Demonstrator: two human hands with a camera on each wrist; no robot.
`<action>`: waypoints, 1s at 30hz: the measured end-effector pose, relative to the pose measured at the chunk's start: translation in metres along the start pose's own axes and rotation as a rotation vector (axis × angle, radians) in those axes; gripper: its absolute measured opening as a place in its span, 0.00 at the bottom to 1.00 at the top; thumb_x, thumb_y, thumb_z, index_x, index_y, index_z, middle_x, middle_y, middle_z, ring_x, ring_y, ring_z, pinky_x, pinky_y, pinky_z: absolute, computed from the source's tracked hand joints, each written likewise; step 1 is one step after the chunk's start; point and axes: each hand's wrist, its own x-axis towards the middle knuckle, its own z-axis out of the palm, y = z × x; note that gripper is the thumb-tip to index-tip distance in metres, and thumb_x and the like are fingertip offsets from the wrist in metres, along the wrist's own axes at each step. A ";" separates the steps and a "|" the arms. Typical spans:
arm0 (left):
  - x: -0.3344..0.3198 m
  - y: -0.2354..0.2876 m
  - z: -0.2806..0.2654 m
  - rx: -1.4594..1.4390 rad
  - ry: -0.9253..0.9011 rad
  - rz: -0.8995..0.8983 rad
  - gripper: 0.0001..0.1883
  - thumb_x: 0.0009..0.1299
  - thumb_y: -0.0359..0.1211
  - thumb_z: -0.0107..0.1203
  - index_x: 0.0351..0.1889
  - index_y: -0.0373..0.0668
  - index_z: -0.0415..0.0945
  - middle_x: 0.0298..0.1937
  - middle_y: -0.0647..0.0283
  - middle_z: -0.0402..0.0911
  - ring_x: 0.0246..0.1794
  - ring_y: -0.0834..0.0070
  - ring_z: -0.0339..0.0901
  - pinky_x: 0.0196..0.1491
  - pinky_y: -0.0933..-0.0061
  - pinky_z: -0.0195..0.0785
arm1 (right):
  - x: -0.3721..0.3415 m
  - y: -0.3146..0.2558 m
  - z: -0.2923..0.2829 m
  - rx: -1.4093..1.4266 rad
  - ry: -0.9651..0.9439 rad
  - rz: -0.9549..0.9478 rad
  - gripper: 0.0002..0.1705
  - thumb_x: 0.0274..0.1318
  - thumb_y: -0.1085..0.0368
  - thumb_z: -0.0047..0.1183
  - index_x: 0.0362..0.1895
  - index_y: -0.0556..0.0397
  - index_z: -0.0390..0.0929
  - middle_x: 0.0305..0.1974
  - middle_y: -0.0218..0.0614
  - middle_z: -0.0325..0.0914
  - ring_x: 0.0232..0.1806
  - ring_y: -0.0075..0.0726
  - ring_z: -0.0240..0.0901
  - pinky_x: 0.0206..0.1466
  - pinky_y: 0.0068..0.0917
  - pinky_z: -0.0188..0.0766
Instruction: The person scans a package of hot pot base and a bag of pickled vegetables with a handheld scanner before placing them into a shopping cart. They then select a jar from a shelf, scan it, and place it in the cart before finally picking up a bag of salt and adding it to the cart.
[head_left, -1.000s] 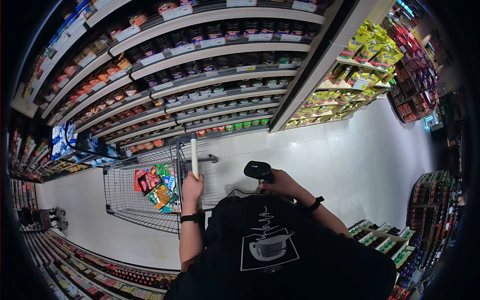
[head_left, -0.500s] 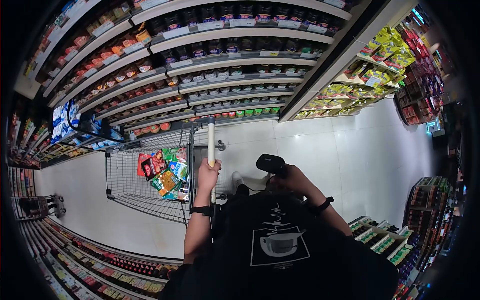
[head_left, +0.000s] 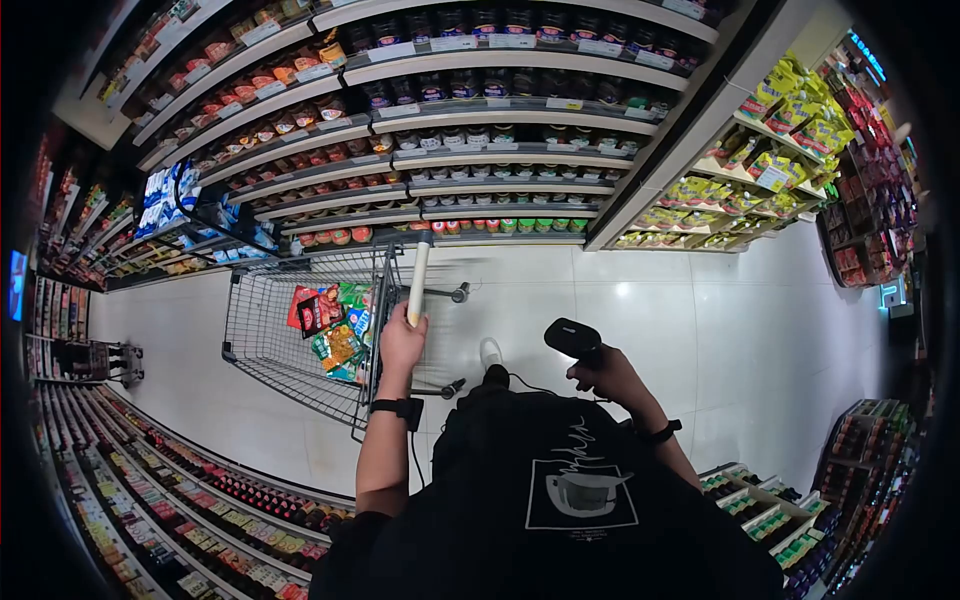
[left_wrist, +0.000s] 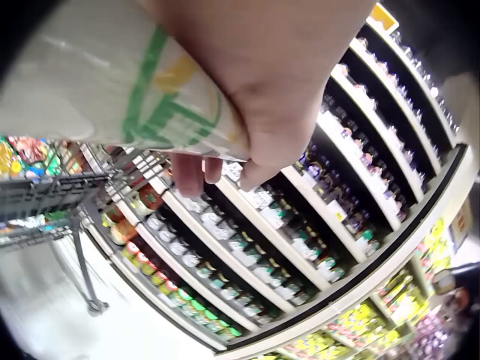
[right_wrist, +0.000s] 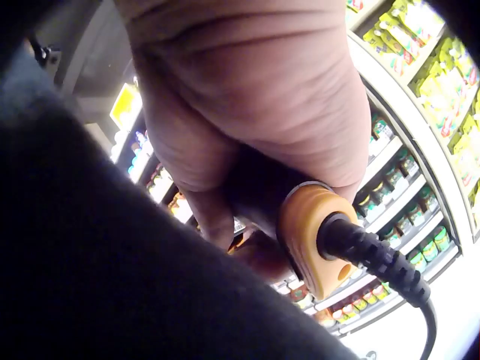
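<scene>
White cart handle [head_left: 420, 268] gripped in curled left hand [head_left: 402, 347]; black corded scanner [head_left: 572, 337] held in curled right hand [head_left: 612, 378]

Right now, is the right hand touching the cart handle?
Apart. Head view shows pale floor between the right hand and the cart handle.

Worn on the head, one camera is looking forward and down over the cart [head_left: 300, 390], left of center, and the jar shelves [head_left: 520, 58], across the top. The left wrist camera is facing the left hand [left_wrist: 262, 90] up close at upper center, sharing cart and shelves; the right wrist camera is framing the right hand [right_wrist: 247, 112] as tightly, catching those shelves at lower right.
</scene>
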 end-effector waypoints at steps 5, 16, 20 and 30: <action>-0.029 0.008 -0.018 0.236 -0.005 0.010 0.22 0.77 0.49 0.62 0.63 0.48 0.77 0.40 0.45 0.89 0.44 0.41 0.87 0.46 0.44 0.79 | -0.038 0.057 -0.026 0.108 0.009 0.000 0.25 0.59 0.56 0.74 0.51 0.60 0.81 0.33 0.34 0.86 0.31 0.25 0.85 0.32 0.24 0.78; -0.072 -0.016 -0.031 0.459 0.013 0.047 0.20 0.79 0.50 0.57 0.59 0.47 0.77 0.35 0.45 0.89 0.37 0.41 0.87 0.40 0.40 0.79 | -0.071 0.139 -0.032 0.287 0.010 -0.085 0.21 0.61 0.60 0.71 0.49 0.62 0.79 0.33 0.32 0.85 0.29 0.23 0.82 0.35 0.23 0.78; -0.080 -0.025 -0.034 0.520 0.046 0.030 0.23 0.77 0.55 0.58 0.53 0.46 0.81 0.33 0.46 0.88 0.36 0.42 0.87 0.40 0.40 0.79 | -0.075 0.153 -0.029 0.290 -0.003 -0.090 0.21 0.63 0.59 0.70 0.50 0.62 0.79 0.33 0.32 0.86 0.29 0.22 0.82 0.33 0.21 0.77; -0.100 -0.033 -0.040 0.600 0.062 -0.008 0.26 0.76 0.57 0.58 0.40 0.41 0.84 0.27 0.50 0.87 0.33 0.46 0.88 0.40 0.44 0.81 | -0.091 0.176 -0.025 0.200 -0.070 -0.039 0.19 0.66 0.59 0.69 0.47 0.61 0.78 0.32 0.31 0.86 0.29 0.22 0.83 0.30 0.22 0.78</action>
